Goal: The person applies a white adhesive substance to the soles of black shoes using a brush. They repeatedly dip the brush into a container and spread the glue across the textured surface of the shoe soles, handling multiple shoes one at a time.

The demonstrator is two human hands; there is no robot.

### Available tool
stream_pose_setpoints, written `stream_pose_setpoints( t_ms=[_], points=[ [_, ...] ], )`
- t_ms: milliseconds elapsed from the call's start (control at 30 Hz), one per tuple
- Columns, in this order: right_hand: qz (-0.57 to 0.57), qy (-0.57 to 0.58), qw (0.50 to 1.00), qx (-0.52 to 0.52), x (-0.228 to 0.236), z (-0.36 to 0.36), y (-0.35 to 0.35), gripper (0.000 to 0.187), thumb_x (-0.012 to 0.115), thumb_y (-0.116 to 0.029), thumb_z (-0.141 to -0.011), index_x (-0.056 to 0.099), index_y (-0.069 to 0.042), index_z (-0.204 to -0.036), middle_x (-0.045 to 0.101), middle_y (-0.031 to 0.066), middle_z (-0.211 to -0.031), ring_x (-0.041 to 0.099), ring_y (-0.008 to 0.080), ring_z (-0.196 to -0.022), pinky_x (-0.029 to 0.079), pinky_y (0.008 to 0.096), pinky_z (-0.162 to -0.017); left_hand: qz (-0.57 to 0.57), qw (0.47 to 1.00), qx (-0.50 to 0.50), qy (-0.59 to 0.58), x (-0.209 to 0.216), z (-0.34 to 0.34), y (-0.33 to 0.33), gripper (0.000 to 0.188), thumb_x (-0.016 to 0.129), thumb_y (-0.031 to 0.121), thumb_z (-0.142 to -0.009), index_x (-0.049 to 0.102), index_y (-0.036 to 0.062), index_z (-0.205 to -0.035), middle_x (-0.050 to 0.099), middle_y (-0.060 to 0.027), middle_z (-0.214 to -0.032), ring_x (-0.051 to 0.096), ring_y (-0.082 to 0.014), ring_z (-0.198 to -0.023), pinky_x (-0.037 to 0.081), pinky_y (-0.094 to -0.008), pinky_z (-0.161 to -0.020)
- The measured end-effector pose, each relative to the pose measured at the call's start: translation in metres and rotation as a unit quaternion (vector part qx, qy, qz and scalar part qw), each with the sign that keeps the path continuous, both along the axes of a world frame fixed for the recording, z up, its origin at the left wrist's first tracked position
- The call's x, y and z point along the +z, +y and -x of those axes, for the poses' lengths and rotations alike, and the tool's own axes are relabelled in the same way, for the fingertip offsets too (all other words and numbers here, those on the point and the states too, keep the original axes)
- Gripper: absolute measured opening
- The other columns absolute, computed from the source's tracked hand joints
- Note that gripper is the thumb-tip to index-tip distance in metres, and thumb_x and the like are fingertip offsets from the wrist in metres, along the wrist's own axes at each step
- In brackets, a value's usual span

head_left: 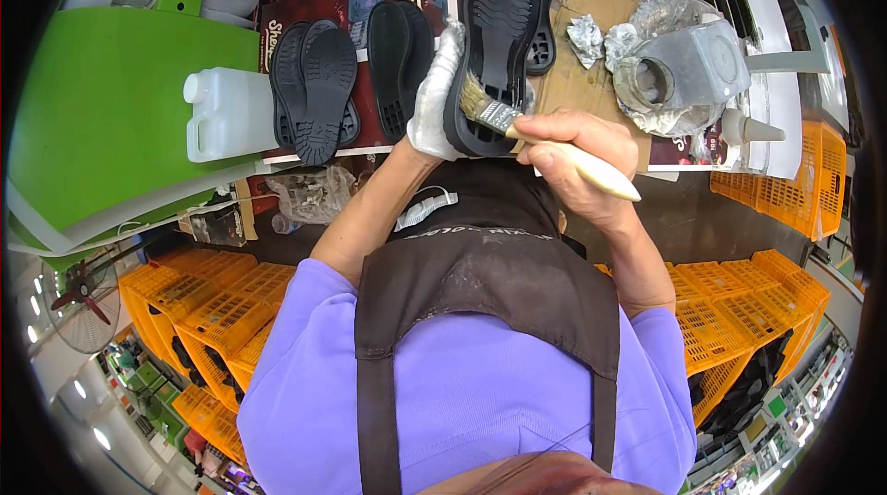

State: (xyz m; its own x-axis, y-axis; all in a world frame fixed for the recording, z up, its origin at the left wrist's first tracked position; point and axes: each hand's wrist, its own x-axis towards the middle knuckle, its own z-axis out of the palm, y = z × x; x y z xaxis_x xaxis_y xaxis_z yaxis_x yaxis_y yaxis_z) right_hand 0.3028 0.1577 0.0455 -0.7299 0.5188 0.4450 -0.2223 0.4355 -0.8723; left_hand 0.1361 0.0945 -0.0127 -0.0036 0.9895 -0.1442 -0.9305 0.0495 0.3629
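My left hand (432,107), in a white glove, grips the left edge of a black shoe sole (499,24). The sole's hollow, ribbed inner side faces up. My bare right hand (587,153) is closed around the pale handle of a flat paintbrush (497,114), whose bristles touch the inside of the sole near its lower end. Another sole (540,44) lies partly hidden behind the held one. To the left of my gloved hand rest more black soles (388,47), and a further group of soles (328,75) overlaps at the far left of the worktop.
A white jug (236,114) stands at the left beside a green panel (120,89). On cardboard (577,89) at the right are crumpled wrapping (585,40), a clear container (702,61) lying on its side and a nozzle bottle (750,130). Orange crates (739,310) stand on both sides.
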Motion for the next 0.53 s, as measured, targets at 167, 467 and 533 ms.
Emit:
stream_pose_setpoints(
  t_ms=[167,467,533],
  points=[
    [0.036,-0.01,0.998,0.045,0.011,-0.004,0.006,0.018,0.07,-0.007,-0.076,0.065,0.004,-0.09,0.068,0.0138,-0.082,0.067,0.022,-0.072,0.053,0.0283,-0.064,0.033,0.999,0.005,0.004,0.019,0.0,-0.003,0.047,0.036,0.044,-0.096,0.049,0.0075,-0.122,0.06,-0.0109,-0.108,0.063,-0.0213,-0.087,0.054,-0.0354,-0.075],
    [0.074,-0.041,0.987,0.137,0.029,-0.009,0.022,0.037,0.062,-0.029,-0.084,0.063,0.007,-0.092,0.064,0.0147,-0.071,0.061,0.0159,-0.057,0.048,0.0236,-0.053,0.119,0.977,-0.122,-0.131,0.033,-0.004,-0.004,0.037,0.045,0.032,-0.095,0.052,0.0057,-0.12,0.06,-0.0089,-0.114,0.06,-0.0174,-0.099,0.051,-0.0334,-0.086],
    [0.063,-0.023,0.984,0.165,0.026,-0.007,0.028,0.041,0.062,-0.033,-0.083,0.064,0.006,-0.092,0.064,0.0149,-0.072,0.062,0.0164,-0.058,0.048,0.0228,-0.052,0.111,0.984,-0.124,-0.071,0.025,-0.002,-0.009,0.038,0.048,0.032,-0.094,0.051,0.0057,-0.121,0.059,-0.0087,-0.115,0.06,-0.0182,-0.101,0.051,-0.0334,-0.086]
  ],
)
